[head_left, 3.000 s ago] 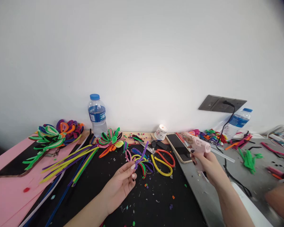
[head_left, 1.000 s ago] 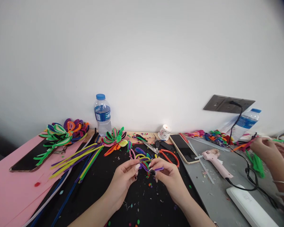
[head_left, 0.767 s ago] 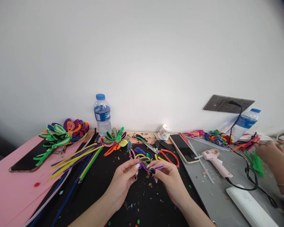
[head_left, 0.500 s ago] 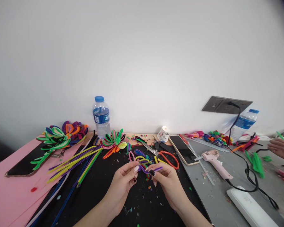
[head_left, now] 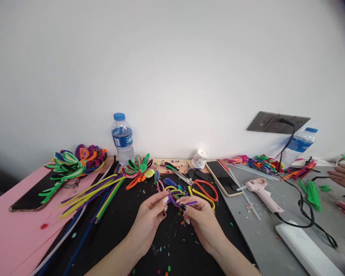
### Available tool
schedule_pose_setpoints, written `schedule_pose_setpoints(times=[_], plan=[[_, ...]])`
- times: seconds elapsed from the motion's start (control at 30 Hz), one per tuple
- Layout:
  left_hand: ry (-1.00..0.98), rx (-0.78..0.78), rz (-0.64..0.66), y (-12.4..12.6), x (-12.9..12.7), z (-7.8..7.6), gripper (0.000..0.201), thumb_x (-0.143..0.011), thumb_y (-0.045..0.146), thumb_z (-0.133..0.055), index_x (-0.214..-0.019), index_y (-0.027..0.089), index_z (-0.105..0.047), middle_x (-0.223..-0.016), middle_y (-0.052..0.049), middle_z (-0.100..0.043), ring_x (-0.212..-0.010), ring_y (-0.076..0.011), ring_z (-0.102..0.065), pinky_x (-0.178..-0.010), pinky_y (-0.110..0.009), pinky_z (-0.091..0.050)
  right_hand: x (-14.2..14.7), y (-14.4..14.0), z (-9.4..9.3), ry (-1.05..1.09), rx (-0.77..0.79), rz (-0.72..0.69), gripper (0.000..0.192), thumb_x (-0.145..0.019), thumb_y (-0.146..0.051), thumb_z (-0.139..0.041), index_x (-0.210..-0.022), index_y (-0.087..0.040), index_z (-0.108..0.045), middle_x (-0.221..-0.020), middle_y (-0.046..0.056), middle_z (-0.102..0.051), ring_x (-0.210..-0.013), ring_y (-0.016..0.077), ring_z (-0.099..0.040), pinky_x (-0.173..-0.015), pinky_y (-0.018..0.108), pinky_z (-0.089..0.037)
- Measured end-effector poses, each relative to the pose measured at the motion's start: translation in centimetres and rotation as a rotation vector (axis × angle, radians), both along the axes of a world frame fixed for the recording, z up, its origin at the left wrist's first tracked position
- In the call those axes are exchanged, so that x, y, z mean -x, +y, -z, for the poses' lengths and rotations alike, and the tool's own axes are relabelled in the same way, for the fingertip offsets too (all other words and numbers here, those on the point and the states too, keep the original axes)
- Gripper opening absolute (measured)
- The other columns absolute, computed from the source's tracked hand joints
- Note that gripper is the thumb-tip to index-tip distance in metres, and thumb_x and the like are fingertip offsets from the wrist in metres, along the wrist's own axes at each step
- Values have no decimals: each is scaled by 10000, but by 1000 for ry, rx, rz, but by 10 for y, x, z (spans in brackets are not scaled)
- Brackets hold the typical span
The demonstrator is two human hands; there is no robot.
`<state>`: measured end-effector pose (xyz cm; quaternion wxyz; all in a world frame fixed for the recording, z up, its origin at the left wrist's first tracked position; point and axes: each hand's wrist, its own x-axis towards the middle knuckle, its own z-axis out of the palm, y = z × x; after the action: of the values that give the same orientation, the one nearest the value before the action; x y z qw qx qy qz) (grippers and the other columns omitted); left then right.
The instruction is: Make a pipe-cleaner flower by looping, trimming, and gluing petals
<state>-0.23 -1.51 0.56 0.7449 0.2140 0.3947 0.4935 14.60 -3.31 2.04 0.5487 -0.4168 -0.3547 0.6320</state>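
Between my two hands a purple pipe cleaner (head_left: 174, 201) is bent into a small wavy shape. My left hand (head_left: 153, 214) pinches one end between thumb and fingertips. At the other end my right hand (head_left: 200, 220) pinches it too, and a short purple tip sticks out past the fingers. Just beyond the fingertips lie more coloured pipe-cleaner loops (head_left: 171, 182) in blue, yellow and pink. Scissors (head_left: 186, 179) with red handles (head_left: 209, 191) lie behind my right hand. A pipe-cleaner flower (head_left: 139, 168) with long yellow, purple and green stems (head_left: 89, 195) rests to the left.
A water bottle (head_left: 122, 140) and a paper cup (head_left: 199, 159) stand by the wall. Phones (head_left: 225, 178) lie on both sides. At right are a pink glue gun (head_left: 263, 195), its black cord, a white box (head_left: 307, 247) and another person's hand (head_left: 343, 176).
My hands stay nearly in place, still pinching the purple pipe cleaner. The camera view has shifted slightly. The other person's hand at the far right has moved a little rightward.
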Motion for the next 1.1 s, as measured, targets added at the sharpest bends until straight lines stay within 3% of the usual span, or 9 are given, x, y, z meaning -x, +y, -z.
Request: schedule_pose_setpoints(times=[0.17, 0.43, 0.67, 0.9, 1.1], plan=[[56, -21, 2, 0, 0, -1, 298, -605, 257, -735, -884, 171, -676, -659, 4, -562, -602, -63, -471, -572, -159, -387, -2, 1, 2, -34, 38, 76, 93, -610, -201, -723, -679, -169, -669, -680, 7, -627, -482, 67, -432, -454, 197, -331], [108, -25, -14, -1, 1, -4, 307, -565, 278, -752, -846, 173, -686, -635, 7, -564, -582, -71, -465, -557, -166, -387, 1, 0, -1, -97, -3, 79, 103, -601, -188, -723, -659, -156, -644, -520, -34, -536, -475, 75, -414, -469, 196, -320], [91, -29, -15, -1, 1, -5, 318, -572, 289, -751, -856, 161, -685, -644, 2, -562, -583, -65, -464, -567, -172, -389, 2, -2, 4, -146, -13, 74, 127, -629, -198, -701, -702, -154, -607, -600, -17, -589, -490, 73, -420, -471, 192, -332], [99, -30, -45, -2, -1, -8, 325, -550, 312, -760, -826, 157, -691, -590, 12, -541, -565, -72, -464, -558, -183, -382, 7, -2, -2, -148, 24, 99, 169, -582, -215, -735, -621, -150, -584, -610, 4, -632, -482, 82, -446, -477, 204, -335], [69, -20, -23, -3, -1, -3, 297, -570, 302, -750, -823, 158, -691, -601, 8, -537, -577, -75, -462, -563, -185, -382, 8, -3, 4, -163, 21, 64, 150, -598, -204, -727, -616, -159, -586, -624, 3, -635, -537, 106, -493, -498, 209, -359]])
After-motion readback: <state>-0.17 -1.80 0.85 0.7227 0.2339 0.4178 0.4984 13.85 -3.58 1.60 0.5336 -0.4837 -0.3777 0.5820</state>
